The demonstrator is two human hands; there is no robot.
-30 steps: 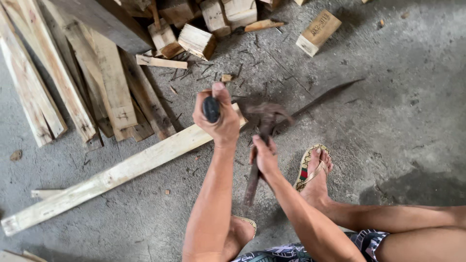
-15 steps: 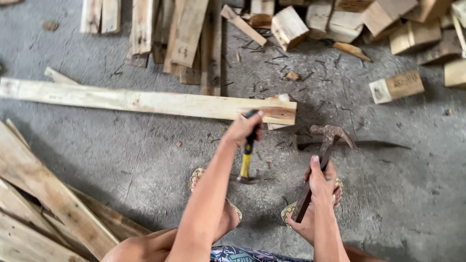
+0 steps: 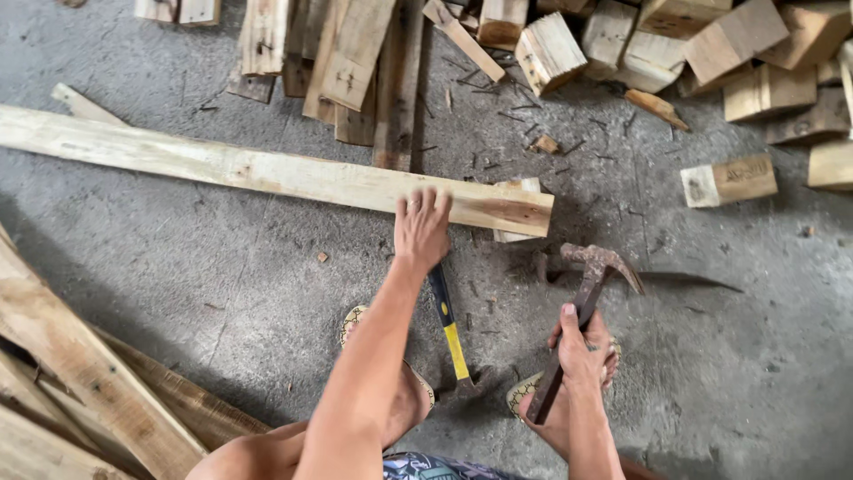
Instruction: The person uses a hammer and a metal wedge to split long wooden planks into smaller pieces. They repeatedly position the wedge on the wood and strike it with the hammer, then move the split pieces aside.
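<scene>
My left hand (image 3: 421, 228) lies with fingers spread on the near edge of a long pale plank (image 3: 267, 171) that rests across the concrete floor. A yellow-and-black hammer (image 3: 450, 329) lies on the floor just below that hand, its black grip end running under my wrist. My right hand (image 3: 582, 348) grips the dark handle of a rusty claw hammer (image 3: 597, 264), head up and raised a little above the floor, right of the plank's end. My feet in sandals (image 3: 355, 322) are planted beneath both arms.
Several short wood blocks (image 3: 729, 180) lie scattered at the top right. A stack of worn boards (image 3: 355, 62) sits behind the plank. More long planks (image 3: 80, 373) lean in at the bottom left. Loose nails and splinters (image 3: 546, 145) litter the floor.
My left hand has let go of the yellow hammer's handle and moved up onto the plank's edge; that hammer now lies on the floor. My right hand still holds the rusty hammer.
</scene>
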